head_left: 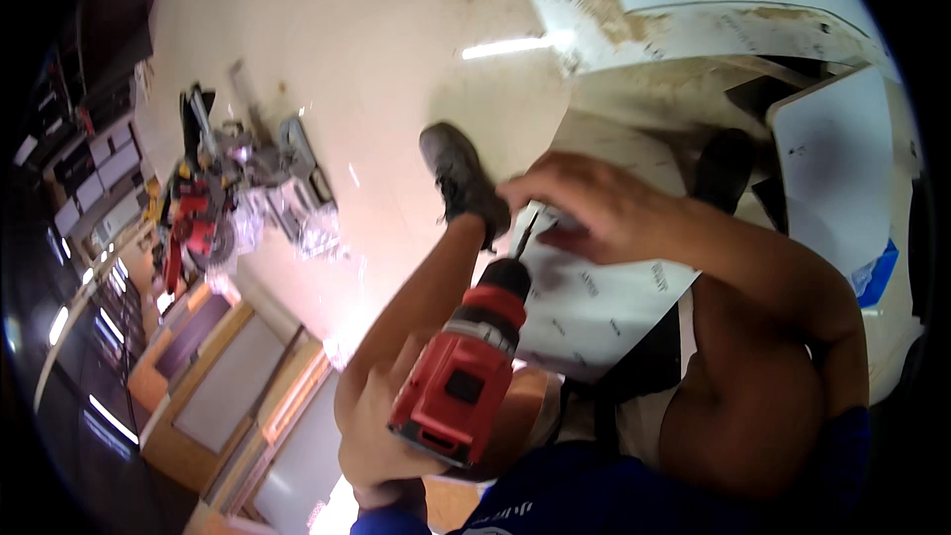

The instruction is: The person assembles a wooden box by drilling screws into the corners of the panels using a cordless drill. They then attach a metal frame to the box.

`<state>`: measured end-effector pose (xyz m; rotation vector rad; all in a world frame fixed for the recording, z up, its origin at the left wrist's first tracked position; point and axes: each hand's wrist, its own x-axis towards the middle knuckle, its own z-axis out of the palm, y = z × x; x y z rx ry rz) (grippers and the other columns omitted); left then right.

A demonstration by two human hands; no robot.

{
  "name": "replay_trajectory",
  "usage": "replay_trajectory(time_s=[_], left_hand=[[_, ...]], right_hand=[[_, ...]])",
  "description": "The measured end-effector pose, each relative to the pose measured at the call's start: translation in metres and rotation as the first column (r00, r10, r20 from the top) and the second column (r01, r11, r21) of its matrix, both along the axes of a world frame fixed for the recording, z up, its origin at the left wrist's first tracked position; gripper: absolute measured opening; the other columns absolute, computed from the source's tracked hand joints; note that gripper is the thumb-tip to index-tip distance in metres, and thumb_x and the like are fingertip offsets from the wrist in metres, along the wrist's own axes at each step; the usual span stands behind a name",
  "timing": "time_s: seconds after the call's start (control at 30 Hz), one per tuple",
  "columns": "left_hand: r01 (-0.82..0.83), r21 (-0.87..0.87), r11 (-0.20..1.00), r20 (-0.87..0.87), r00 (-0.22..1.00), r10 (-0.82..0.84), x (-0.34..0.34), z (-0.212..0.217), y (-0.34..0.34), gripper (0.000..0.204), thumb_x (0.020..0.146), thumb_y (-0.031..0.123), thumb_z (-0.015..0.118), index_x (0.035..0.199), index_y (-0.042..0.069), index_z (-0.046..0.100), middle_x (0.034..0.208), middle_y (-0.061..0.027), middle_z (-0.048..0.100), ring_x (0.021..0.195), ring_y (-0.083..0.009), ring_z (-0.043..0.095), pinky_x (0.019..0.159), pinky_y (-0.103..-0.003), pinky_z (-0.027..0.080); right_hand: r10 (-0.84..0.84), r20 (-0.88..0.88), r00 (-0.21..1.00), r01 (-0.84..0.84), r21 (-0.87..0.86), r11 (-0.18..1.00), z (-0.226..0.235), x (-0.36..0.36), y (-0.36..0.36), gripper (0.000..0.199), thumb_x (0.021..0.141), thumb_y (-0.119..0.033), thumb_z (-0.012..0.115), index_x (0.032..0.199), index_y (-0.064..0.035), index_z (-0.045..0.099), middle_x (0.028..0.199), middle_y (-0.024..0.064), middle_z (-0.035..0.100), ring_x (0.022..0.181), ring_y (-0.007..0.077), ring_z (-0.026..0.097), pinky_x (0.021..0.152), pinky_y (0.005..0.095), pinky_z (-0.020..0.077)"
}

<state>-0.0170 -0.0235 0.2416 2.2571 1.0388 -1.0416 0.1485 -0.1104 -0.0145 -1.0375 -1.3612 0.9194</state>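
Red drill (458, 376): gripped in the left hand (371, 436) at the lower middle, nearest the camera, its bit angled up toward the panel.
Left hand: closed round the drill's handle; I cannot tell whether a finger rests on the trigger.
Bit tip (525, 235): meets the white panel (594, 302) just beside the right hand's fingers.
Right hand (594, 208): fingers curled and pinched at the bit's point, palm over the panel; whether they hold a screw cannot be told.
Doing it well: as I judge it, line the drill straight behind the bit, press steadily, start slowly, and keep the fingertips clear of the turning tip.
Shoe (458, 176): dark, on the pale floor (337, 30) just beyond the panel.
Mitre saw (223, 203): red and grey, well apart at the left on the floor.
White boards (832, 168): farthest, upper right.
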Motion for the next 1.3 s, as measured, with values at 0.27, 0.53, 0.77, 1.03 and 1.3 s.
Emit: replay_trajectory(time_s=[0.27, 0.53, 0.77, 1.03, 1.3], left_hand=[[-0.238, -0.295, 0.925, 0.376, 0.862, 0.341, -0.022, -0.021, 0.009, 0.062, 0.067, 0.029, 0.079, 0.120, 0.005, 0.061, 0.107, -0.0141, 0.063, 0.082, -0.0354, 0.067, 0.070, -0.041, 0.052], [-0.118, -0.189, 0.975, 0.482, 0.854, 0.196, -0.025, -0.013, 0.004, 0.057, 0.066, 0.016, 0.081, 0.117, 0.003, 0.063, 0.106, -0.0111, 0.067, 0.094, -0.0288, 0.066, 0.083, -0.035, 0.051], [-0.141, -0.300, 0.943, 0.478, 0.834, 0.277, -0.025, -0.016, 0.008, 0.058, 0.066, 0.006, 0.080, 0.120, 0.002, 0.060, 0.107, -0.0120, 0.065, 0.094, -0.0284, 0.063, 0.083, -0.035, 0.050], [-0.092, -0.216, 0.972, 0.500, 0.845, 0.191, -0.024, -0.009, 0.005, 0.062, 0.067, 0.005, 0.081, 0.124, 0.003, 0.058, 0.110, -0.0118, 0.065, 0.097, -0.0264, 0.063, 0.087, -0.035, 0.050], [-0.036, -0.374, 0.927, 0.374, 0.909, 0.186, -0.009, -0.013, 0.025, 0.060, 0.074, 0.012, 0.086, 0.126, 0.002, 0.058, 0.102, -0.0088, 0.070, 0.089, -0.0221, 0.069, 0.078, -0.033, 0.054]], right_hand=[[-0.060, -0.002, 0.998, 0.058, -0.210, 0.976, 0.008, 0.000, -0.008, 0.075, 0.070, 0.005, 0.077, 0.137, -0.0079, 0.046, 0.112, 0.0096, 0.062, 0.109, 0.0296, 0.061, 0.095, 0.0401, 0.0508], [-0.021, 0.075, 0.997, 0.042, -0.296, 0.954, 0.015, -0.009, -0.015, 0.081, 0.075, 0.002, 0.076, 0.145, -0.0104, 0.037, 0.123, 0.0103, 0.059, 0.117, 0.0281, 0.058, 0.100, 0.0424, 0.0482], [0.047, 0.109, 0.993, 0.006, -0.436, 0.900, 0.016, 0.002, -0.029, 0.078, 0.079, -0.003, 0.074, 0.147, -0.0111, 0.036, 0.135, 0.0121, 0.056, 0.127, 0.0278, 0.053, 0.110, 0.0436, 0.0397], [0.066, -0.026, 0.997, -0.070, -0.551, 0.831, -0.027, 0.078, -0.098, 0.069, 0.074, 0.004, 0.058, 0.141, -0.0064, 0.046, 0.137, 0.0134, 0.056, 0.134, 0.0264, 0.047, 0.117, 0.0404, 0.0300], [0.198, 0.313, 0.929, -0.027, -0.478, 0.878, -0.053, 0.050, -0.155, 0.098, 0.064, -0.026, 0.083, 0.148, -0.0022, 0.038, 0.157, 0.0182, 0.030, 0.146, 0.0342, 0.029, 0.120, 0.0416, 0.0206]])
